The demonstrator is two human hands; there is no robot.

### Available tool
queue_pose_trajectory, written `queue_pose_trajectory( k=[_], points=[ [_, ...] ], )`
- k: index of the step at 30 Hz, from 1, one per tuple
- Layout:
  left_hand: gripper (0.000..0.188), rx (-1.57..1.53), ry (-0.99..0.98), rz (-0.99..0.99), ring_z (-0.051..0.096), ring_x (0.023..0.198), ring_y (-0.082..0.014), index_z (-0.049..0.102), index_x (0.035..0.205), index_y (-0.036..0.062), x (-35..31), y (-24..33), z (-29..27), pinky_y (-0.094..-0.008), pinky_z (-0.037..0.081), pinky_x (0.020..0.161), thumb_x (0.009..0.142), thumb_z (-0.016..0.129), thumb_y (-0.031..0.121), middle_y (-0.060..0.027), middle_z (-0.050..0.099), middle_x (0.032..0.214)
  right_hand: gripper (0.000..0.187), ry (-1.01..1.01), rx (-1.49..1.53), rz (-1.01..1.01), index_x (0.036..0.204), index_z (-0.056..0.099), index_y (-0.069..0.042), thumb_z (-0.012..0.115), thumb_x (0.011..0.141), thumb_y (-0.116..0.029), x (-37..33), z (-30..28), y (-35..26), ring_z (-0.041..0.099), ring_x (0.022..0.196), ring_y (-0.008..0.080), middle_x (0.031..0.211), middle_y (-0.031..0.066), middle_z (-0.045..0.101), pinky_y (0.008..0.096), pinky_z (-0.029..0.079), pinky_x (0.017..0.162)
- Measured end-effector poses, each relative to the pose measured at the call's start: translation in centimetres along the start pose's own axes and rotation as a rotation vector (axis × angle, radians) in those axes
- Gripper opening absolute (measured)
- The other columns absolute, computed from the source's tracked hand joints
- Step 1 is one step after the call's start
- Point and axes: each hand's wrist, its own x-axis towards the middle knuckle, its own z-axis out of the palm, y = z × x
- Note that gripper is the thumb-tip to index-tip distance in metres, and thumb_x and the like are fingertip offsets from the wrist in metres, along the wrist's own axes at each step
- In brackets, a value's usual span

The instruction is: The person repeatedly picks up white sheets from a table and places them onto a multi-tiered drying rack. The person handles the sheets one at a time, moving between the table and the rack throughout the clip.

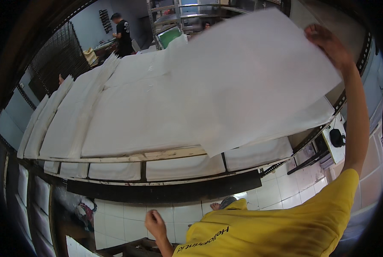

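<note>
A large white sheet of paper [260,73] hangs tilted over the upper shelf, slightly smeared by motion. High at the right, my right hand [328,45] is closed on its upper right corner, with that arm stretched up. The sheet's lower corner dips over the shelf's front edge. Low in the middle, in front of the shelf and apart from the paper, my left hand [155,223] is curled in a loose fist with nothing showing in it. Beneath the sheet and to its left lie stacks of white paper [135,113] on the shelf.
More white stacks [183,166] fill a lower shelf level. The slotted metal frame [365,51] rises at the right. A person in dark clothes [123,35] stands at the far left back, near metal racks [163,19]. A bundle of cloth [86,210] lies on the tiled floor [114,214].
</note>
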Motion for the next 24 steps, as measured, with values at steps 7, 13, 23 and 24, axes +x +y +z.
queue_pose_trajectory(
  k=[7,13,23,24],
  points=[
    [0.014,-0.047,-0.216,0.057,0.064,0.065,-0.0311,0.067,0.091,-0.0026,0.3,2.1,5.1,-0.0402,0.05,0.061,0.092,0.062,0.01,-0.0188,0.065,0.074,0.022,-0.139,-0.296,0.298,0.103,0.059,-0.003,0.061,0.085,-0.015,-4.3,0.8,9.5,0.049,0.076,0.0082,0.086,-0.0004,0.055,0.025,0.042,0.068],
    [0.014,-0.054,-0.141,0.091,0.063,0.064,-0.0304,0.066,0.091,-0.0029,2.7,3.1,5.4,-0.0392,0.049,0.061,0.092,0.062,0.011,-0.0172,0.065,0.074,0.021,-0.089,-0.36,0.175,0.098,0.06,-0.001,0.06,0.084,-0.017,-4.4,1.7,11.3,0.051,0.074,0.0107,0.08,0.0021,0.056,0.0279,0.043,0.068],
    [0.014,-0.005,-0.155,-0.029,0.062,0.059,-0.0308,0.066,0.09,-0.0036,0.4,0.9,5.3,-0.0398,0.048,0.057,0.092,0.061,0.01,-0.0179,0.064,0.071,0.021,-0.082,-0.56,0.137,0.096,0.057,-0.001,0.06,0.08,-0.013,-4.0,1.1,12.5,0.051,0.074,0.0128,0.079,0.0036,0.056,0.0299,0.044,0.068],
    [0.014,-0.009,-0.155,-0.031,0.062,0.059,-0.031,0.066,0.089,-0.0036,0.3,0.6,5.4,-0.04,0.048,0.057,0.092,0.061,0.01,-0.0181,0.064,0.07,0.021,-0.083,-0.575,0.136,0.097,0.057,-0.001,0.061,0.08,-0.013,-4.0,1.0,12.2,0.052,0.074,0.0133,0.079,0.0041,0.056,0.0304,0.045,0.068]
  ],
)
